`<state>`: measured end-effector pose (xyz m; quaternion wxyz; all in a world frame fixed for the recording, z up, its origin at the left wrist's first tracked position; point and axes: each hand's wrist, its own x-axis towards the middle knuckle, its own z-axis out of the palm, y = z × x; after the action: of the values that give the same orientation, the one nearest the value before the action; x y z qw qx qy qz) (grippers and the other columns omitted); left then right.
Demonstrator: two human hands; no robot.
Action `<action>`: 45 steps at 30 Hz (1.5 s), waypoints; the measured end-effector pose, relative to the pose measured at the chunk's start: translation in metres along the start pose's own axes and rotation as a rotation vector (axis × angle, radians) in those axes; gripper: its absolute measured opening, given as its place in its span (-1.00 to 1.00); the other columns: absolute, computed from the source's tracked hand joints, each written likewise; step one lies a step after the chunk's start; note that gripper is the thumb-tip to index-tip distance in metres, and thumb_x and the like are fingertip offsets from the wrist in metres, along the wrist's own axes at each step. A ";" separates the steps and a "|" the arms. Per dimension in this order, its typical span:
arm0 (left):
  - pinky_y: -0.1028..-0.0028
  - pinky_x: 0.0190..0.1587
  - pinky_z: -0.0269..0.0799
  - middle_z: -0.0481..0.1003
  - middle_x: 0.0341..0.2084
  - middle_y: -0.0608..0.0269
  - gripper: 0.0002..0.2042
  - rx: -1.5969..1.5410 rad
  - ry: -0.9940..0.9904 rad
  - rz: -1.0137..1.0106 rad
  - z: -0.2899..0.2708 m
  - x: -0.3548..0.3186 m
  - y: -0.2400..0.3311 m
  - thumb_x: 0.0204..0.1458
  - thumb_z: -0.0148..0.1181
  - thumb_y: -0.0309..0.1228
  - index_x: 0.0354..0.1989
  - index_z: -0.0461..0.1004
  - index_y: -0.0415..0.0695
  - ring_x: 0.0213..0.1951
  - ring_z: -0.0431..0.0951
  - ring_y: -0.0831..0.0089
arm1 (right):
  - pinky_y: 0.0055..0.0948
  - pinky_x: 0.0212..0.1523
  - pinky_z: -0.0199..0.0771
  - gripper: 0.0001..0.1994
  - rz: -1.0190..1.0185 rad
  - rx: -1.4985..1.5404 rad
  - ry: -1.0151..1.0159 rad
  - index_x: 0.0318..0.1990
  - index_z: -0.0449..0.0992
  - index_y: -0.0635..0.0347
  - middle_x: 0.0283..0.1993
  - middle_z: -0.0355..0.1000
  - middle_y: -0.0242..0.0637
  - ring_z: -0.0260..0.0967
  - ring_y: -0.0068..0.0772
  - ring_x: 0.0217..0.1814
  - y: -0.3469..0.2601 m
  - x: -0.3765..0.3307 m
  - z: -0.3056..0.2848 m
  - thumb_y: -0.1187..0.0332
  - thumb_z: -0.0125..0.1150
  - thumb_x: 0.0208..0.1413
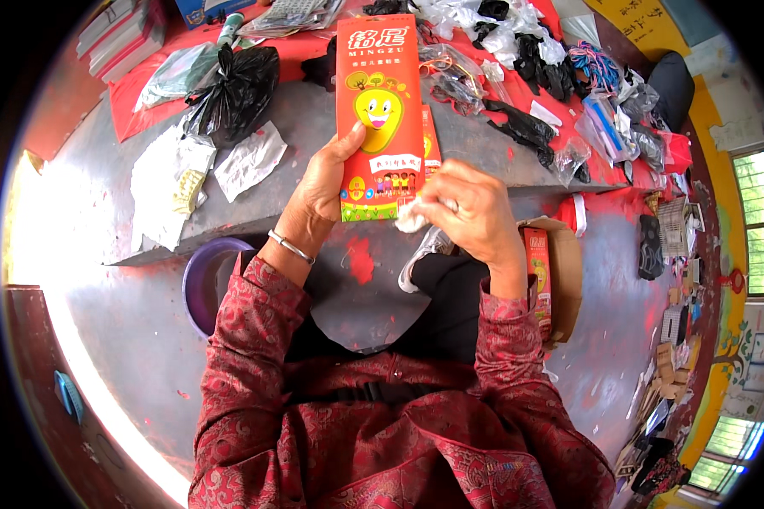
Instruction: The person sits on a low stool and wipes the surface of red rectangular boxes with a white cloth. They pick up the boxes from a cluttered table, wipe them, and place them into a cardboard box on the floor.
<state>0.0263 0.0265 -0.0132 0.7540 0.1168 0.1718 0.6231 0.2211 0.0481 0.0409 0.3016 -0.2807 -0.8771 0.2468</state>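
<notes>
Above the grey worktop (314, 127), left hand (324, 182) grasps 1 tall orange carton (379, 110) upright, fingers clamped on its left edge. Right hand (471, 210) fingers pinch a white wad (411, 217) touching the carton's lower right corner.

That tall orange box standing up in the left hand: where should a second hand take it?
Probably by the free upper half of the orange box, pinching its long side edges from the right. The left hand already clamps the lower left edge, and the right hand crowds the bottom corner.
</notes>
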 end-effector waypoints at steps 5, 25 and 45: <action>0.14 -0.05 0.44 0.38 -0.06 -0.02 -0.51 -0.042 -0.048 0.012 0.004 -0.008 0.003 0.01 0.16 -0.31 0.07 0.18 -0.25 -0.09 0.48 0.19 | -0.67 -0.57 0.16 -0.90 0.346 0.235 0.280 -0.54 0.42 0.25 -0.58 0.33 -0.50 0.18 -0.79 -0.54 0.028 -0.017 -0.024 0.53 0.26 -0.14; 0.16 0.01 0.38 0.37 -0.06 -0.01 -0.53 -0.125 -0.131 0.000 -0.003 0.007 -0.008 0.08 0.05 -0.20 0.09 0.18 -0.24 -0.05 0.44 0.16 | -0.46 -0.50 0.25 -0.86 -0.148 -0.255 0.380 -0.45 0.40 0.16 -0.50 0.28 -0.33 0.31 -0.40 -0.46 -0.026 0.004 0.050 0.48 0.25 -0.20; 0.12 -0.01 0.41 0.36 -0.04 -0.04 -0.50 -0.202 -0.171 0.062 0.001 -0.009 0.020 0.10 0.02 -0.16 0.09 0.16 -0.27 -0.05 0.46 0.17 | -0.69 -0.42 0.27 -0.50 0.447 0.983 -0.052 -0.11 0.39 0.34 -0.44 0.38 -0.37 0.30 -0.67 -0.45 0.007 -0.019 0.039 0.01 0.13 0.05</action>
<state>0.0078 0.0217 -0.0034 0.7542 0.0981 0.0397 0.6480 0.2098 0.0304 0.0020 0.3156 -0.2802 -0.5843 0.6932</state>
